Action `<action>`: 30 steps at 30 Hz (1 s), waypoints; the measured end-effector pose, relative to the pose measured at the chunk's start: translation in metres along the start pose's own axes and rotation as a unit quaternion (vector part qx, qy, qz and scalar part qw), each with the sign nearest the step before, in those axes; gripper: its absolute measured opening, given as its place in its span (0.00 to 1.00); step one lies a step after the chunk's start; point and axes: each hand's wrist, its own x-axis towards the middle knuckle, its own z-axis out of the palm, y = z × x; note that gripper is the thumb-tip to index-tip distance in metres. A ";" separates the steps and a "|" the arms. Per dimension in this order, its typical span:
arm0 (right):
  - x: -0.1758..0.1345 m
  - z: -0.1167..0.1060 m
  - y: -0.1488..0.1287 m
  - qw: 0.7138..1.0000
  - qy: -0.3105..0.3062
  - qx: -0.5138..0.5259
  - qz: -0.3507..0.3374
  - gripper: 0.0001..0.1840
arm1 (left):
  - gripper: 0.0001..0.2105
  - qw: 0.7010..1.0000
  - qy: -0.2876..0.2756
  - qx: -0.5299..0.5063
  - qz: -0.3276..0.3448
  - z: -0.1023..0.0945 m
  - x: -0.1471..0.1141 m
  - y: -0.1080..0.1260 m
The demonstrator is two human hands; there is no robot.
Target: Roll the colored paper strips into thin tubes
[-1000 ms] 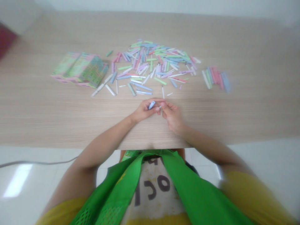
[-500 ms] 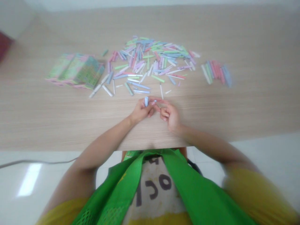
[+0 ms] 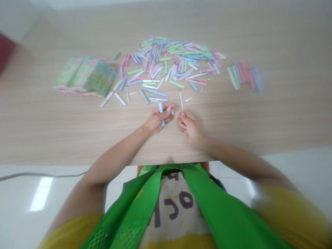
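Note:
My left hand is closed around a light-blue pen barrel, whose lower end shows below the fingers. A small bluish piece sticks out at its thumb and fingertips. Just to the right, my right hand is curled with thumb and forefinger together; what it holds, if anything, is hidden. A thin white stick with a dark tip lies just beyond its fingertips. The hands are a little apart, above the front part of the table. Blur hides finer detail.
A wide pile of pastel pen parts spreads across the middle of the table. Green and pink patterned boxes stand at left. To the right lies a row of pink, green, white and blue pieces. A cable runs below the table edge.
My hands have come apart; the right forefinger, stretched toward the left hand before, is now drawn in. The blue barrel in my left hand shows more of its length. The view has shifted slightly.

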 end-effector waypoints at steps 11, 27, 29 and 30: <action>0.002 0.001 -0.001 0.999 -0.042 -0.024 -0.019 0.29 | 0.22 0.999 -0.038 0.007 -0.030 0.000 0.001 -0.009; 0.007 -0.001 0.005 0.997 0.037 -0.053 -0.031 0.29 | 0.20 0.975 -0.025 0.212 0.055 -0.010 0.000 -0.018; 0.008 -0.002 0.007 0.995 0.060 -0.069 -0.026 0.30 | 0.20 0.961 -0.022 0.261 0.083 -0.006 -0.002 -0.015; 0.008 -0.003 0.008 0.994 0.069 -0.076 -0.022 0.30 | 0.20 0.955 -0.019 0.280 0.096 -0.004 -0.003 -0.014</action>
